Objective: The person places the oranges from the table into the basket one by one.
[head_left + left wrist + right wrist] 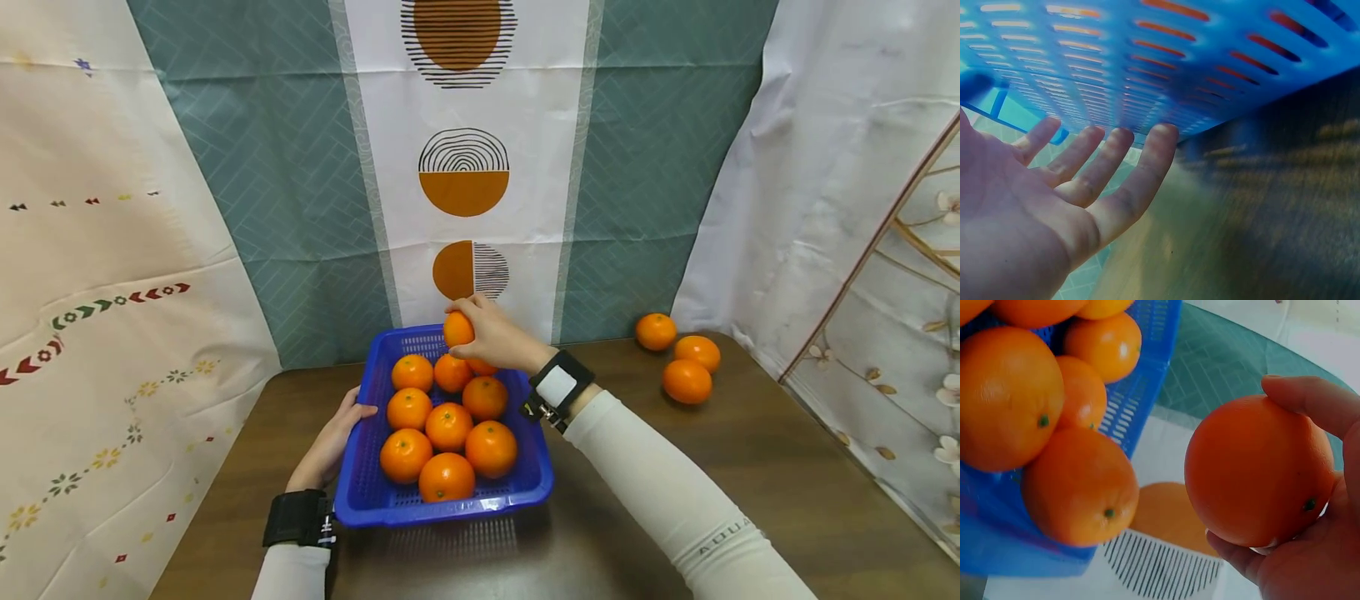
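A blue plastic basket [536, 492] with slotted walls holds several oranges [448, 427]. At its left side my left hand [335, 435] grips the rim, thumb over the edge. In the left wrist view, the fingers [1113, 169] of that hand lie against the outside of the slotted wall. Above the basket's far end my right hand [495, 333] holds one orange [458, 329] between thumb and fingers. The right wrist view shows this held orange [1257, 472] apart from the basket, with the other oranges [1082, 487] to its left.
Three more oranges [687, 381] rest at the back right of the brown wooden table [615, 500]. A patterned cloth [637, 167] hangs right behind the table's back edge, and a white floral cloth [847, 350] hangs along the right side.
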### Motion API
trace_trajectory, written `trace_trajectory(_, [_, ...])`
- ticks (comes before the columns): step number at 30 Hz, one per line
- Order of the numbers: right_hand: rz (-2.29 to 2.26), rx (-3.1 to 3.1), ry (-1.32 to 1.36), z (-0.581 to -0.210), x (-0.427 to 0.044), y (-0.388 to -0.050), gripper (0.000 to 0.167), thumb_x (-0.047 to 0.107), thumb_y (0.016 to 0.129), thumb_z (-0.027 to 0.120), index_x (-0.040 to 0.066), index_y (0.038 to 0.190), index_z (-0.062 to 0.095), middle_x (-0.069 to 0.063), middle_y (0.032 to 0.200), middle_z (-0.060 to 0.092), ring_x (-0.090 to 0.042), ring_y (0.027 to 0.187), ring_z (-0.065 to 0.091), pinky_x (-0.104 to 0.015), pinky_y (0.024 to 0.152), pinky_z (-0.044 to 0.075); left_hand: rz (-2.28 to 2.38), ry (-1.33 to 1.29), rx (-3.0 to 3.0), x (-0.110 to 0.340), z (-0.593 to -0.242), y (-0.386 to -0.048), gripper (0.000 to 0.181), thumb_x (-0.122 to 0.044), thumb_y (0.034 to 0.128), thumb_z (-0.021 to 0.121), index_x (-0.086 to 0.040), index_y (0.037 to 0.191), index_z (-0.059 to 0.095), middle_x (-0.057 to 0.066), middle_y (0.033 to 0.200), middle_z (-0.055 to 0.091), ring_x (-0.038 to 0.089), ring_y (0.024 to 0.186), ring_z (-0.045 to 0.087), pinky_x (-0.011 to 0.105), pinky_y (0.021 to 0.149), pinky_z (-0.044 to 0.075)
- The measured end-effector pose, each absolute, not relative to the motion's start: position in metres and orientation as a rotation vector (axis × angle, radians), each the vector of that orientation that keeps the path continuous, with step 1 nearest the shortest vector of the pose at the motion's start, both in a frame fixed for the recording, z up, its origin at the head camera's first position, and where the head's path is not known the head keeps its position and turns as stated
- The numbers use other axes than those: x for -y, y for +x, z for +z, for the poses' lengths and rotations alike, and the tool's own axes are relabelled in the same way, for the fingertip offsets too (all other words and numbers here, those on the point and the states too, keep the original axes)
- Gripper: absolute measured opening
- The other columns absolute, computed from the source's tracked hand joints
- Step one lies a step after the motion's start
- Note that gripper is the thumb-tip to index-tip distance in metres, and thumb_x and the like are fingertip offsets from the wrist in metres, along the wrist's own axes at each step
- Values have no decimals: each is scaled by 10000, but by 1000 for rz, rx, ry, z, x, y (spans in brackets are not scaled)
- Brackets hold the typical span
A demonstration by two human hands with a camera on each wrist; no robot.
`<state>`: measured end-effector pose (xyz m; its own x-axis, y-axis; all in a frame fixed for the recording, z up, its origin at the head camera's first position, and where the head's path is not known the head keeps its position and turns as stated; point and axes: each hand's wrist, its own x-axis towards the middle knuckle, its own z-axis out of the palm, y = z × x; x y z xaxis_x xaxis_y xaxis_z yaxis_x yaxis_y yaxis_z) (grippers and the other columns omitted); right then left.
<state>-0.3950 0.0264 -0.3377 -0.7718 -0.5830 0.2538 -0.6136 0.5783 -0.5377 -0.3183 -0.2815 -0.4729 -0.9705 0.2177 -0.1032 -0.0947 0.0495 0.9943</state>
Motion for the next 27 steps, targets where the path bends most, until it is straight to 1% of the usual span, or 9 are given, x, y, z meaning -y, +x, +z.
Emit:
trace_trajectory(4, [900, 2779, 1093, -348, -15, -395, 623, 239, 924, 796, 105, 1462, 513, -176, 1394, 448, -298, 1172, 511, -349, 895, 545, 2022, 125, -2098, 283, -474, -317, 600, -283, 1102, 425, -208, 1621, 134, 259, 1555, 322, 324, 1137, 637, 443, 882, 601])
trace_trajectory(9, [806, 2844, 1133, -359, -6, -393, 635, 261, 938, 780, 101, 1486, 501, -185, 1472, 429, -323, 1265, 491, -430, 979, 516, 2021, 112, -2103, 283, -475, -317, 583, -275, 1099, 424, -213, 1615, 158, 252, 1553, 333, 331, 1144, 628, 456, 887, 597])
trace_trajectory(12, [785, 2863, 1135, -363, -2, -394, 634, 258, 943, 774, 105, 1492, 495, -187, 1490, 429, -341, 1299, 481, -465, 1014, 498, 2014, 107, -2104, 283, -474, -318, 585, -282, 1099, 429, -215, 1614, 161, 243, 1558, 333, 325, 1147, 625, 450, 896, 594])
trace_trajectory(19, [735, 2899, 1173, -373, 7, -392, 634, 275, 954, 765, 132, 1505, 487, -171, 1445, 448, -333, 1266, 487, -450, 1021, 479, 2018, 120, -2099, 284, -473, -318, 583, -276, 1100, 425, -200, 1612, 157, 248, 1553, 325, 318, 1153, 611, 427, 895, 589])
trace_trajectory(22, [692, 2909, 1217, -378, 11, -391, 632, 281, 955, 765, 111, 1502, 500, -173, 1438, 455, -337, 1278, 490, -447, 1038, 473, 2022, 114, -2095, 284, -473, -318, 581, -274, 1100, 427, -203, 1611, 162, 245, 1550, 332, 311, 1146, 615, 423, 891, 591])
trace_trajectory(24, [671, 2916, 1224, -380, 13, -390, 620, 285, 956, 766, 114, 1496, 511, -168, 1431, 460, -333, 1285, 492, -447, 1052, 468, 2019, 119, -2095, 284, -473, -317, 587, -276, 1103, 424, -199, 1617, 151, 252, 1550, 329, 308, 1141, 619, 424, 892, 591])
trace_trajectory(27, [664, 2924, 1212, -384, 14, -390, 612, 283, 956, 769, 120, 1491, 519, -163, 1401, 461, -328, 1262, 499, -444, 1038, 477, 2015, 127, -2096, 284, -473, -317, 604, -286, 1106, 425, -199, 1628, 133, 257, 1555, 326, 300, 1138, 626, 427, 894, 593])
